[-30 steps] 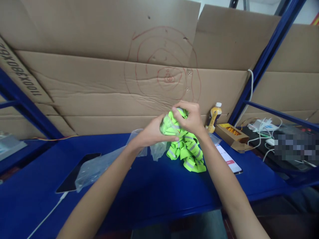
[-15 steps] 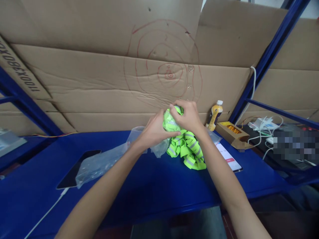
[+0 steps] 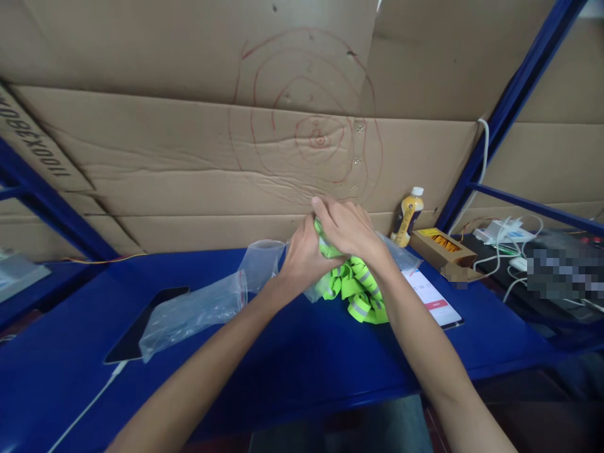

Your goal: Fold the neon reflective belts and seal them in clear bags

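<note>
Both hands meet over a bunched neon yellow-green reflective strap [image 3: 329, 248], some of which seems to be inside clear plastic. My left hand [image 3: 306, 255] is wrapped round the bundle from the left. From above and the right, my right hand [image 3: 348, 228] presses over it, fingers closed and partly hidden behind the bundle. More of the strap, with grey reflective stripes, lies in loose folds on the blue table just below the hands. A piece of clear plastic bag [image 3: 312, 292] shows under my left hand.
On the left, a clear zip bag [image 3: 198, 308] lies over a dark tablet [image 3: 136, 333] with a white cable. Another clear bag [image 3: 261, 264] sits behind it. To the right are a lit phone [image 3: 436, 302], a yellow bottle [image 3: 408, 217] and an open cardboard box [image 3: 443, 250]. Cardboard [image 3: 189, 145] walls the back.
My right hand has moved down over the bundle, covering more of it, with its fingers now flatter across the top. The left hand has shifted slightly right and lower. The view has moved slightly.
</note>
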A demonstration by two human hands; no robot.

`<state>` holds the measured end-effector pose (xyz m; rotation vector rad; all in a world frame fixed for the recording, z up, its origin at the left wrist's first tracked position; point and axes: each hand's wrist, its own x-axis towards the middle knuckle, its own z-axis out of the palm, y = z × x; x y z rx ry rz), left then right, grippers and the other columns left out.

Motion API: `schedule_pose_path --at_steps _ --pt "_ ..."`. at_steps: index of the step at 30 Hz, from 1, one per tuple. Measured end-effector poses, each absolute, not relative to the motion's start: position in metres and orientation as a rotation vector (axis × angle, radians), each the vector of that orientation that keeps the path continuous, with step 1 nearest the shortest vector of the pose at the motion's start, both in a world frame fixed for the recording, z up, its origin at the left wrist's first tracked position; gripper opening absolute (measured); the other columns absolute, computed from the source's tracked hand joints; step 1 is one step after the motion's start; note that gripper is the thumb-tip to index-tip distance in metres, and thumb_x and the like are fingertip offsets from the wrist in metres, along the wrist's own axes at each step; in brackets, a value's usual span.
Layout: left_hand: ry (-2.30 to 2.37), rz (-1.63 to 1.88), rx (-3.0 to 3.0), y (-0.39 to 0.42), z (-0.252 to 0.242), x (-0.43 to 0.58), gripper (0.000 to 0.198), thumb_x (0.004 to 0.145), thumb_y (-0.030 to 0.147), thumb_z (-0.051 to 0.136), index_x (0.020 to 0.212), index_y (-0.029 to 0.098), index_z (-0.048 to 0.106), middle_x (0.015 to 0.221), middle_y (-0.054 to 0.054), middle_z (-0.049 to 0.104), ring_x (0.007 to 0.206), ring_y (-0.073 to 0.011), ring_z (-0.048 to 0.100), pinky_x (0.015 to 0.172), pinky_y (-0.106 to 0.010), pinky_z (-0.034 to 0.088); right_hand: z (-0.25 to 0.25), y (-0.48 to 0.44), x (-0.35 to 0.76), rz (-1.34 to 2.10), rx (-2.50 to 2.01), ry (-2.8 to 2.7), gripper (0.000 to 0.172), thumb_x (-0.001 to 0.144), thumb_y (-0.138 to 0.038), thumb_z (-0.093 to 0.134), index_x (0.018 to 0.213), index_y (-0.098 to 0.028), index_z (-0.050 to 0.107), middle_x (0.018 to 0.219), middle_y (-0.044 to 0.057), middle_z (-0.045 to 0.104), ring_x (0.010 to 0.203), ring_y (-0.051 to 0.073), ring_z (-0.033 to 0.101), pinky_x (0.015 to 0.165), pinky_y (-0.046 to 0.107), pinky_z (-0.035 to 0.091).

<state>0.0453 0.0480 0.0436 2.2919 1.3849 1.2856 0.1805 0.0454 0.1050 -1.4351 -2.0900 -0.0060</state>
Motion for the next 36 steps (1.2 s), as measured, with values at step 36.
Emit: schedule_pose_path --at_steps 36 --pt "1.513 1.373 2.49 0.051 0.053 0.035 0.088 0.074 0.035 0.093 0.147 0.018 0.046 0.143 -0.018 0.067 0.133 -0.0425 0.067 0.11 -0.052 0.055 0.119 0.062 0.217 0.399 -0.928 -2.195 0.024 0.084 -0.025 0.083 0.105 -0.016 0.079 0.099 0.004 0.078 0.087 0.017 0.067 0.073 0.026 0.046"
